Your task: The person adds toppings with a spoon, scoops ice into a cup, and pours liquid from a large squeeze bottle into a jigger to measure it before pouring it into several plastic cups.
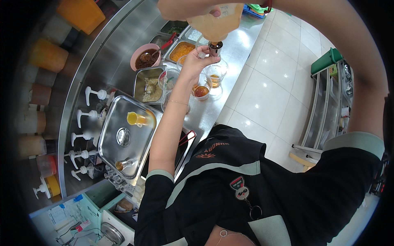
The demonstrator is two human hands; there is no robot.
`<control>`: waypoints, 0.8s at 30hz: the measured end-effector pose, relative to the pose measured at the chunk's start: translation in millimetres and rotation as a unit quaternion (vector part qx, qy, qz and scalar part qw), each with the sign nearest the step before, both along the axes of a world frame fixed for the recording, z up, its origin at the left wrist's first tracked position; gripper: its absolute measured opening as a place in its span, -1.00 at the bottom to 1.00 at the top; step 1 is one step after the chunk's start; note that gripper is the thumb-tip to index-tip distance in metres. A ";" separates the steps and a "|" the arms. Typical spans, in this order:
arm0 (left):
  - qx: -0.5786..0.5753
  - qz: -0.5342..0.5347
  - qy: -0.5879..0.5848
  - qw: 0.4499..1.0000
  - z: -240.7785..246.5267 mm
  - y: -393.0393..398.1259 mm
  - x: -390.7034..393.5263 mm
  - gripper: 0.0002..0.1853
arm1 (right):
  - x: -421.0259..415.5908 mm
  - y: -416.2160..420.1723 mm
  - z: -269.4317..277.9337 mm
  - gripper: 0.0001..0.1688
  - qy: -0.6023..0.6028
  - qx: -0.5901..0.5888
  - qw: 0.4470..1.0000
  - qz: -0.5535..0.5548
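Observation:
My left hand (197, 61) grips a small metal jigger (215, 49) above several clear plastic cups. My right hand (184, 9) reaches across the top of the view and holds a translucent plastic jug (217, 26) of pale orange liquid, tipped with its mouth at the jigger's rim. Part of that hand is cut off by the picture's edge. Amber liquid lies in the bottom of one plastic cup (202, 89) and of another cup (215, 78) beside it. A further clear cup (169, 80) stands left of my left forearm.
A pink bowl (133, 58) holds dark syrup and a ladle. Near it are metal pans, one with orange cubes (181, 52). A steel lid (114, 123) carries a yellow measuring cup (135, 118) and another jigger (123, 164). Pump dispensers (87, 115) line the left. A shelf rack (323, 104) stands right.

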State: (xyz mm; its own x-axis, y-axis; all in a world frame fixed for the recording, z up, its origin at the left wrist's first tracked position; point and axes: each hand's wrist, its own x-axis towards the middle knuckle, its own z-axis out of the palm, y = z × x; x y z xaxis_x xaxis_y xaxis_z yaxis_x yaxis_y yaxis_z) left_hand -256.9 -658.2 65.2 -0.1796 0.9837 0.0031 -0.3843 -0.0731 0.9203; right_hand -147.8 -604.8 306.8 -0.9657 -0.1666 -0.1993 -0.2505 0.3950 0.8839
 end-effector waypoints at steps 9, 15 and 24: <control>-0.002 -0.016 0.048 0.999 3.5 -2.4 0.9 -0.70 | -3.4 0.7 2.7 -0.73 -0.003 -0.011 1.000 -0.013; -0.002 -0.014 0.049 0.999 2.1 -0.6 1.8 -0.71 | -14.8 5.7 2.0 -0.71 0.009 -0.029 0.999 -0.024; 0.004 -0.008 0.026 1.000 1.8 0.5 1.0 -0.64 | -11.6 4.7 -1.8 -0.68 -0.007 -0.027 0.999 -0.030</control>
State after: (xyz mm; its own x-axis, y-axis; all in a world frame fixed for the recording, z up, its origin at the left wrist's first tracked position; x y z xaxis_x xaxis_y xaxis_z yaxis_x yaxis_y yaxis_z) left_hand -255.9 -657.7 67.0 -0.1637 0.9863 0.0204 -0.3367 -0.0753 0.9386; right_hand -159.4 -600.1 305.0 -0.9713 -0.1197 -0.2054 -0.2375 0.4562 0.8576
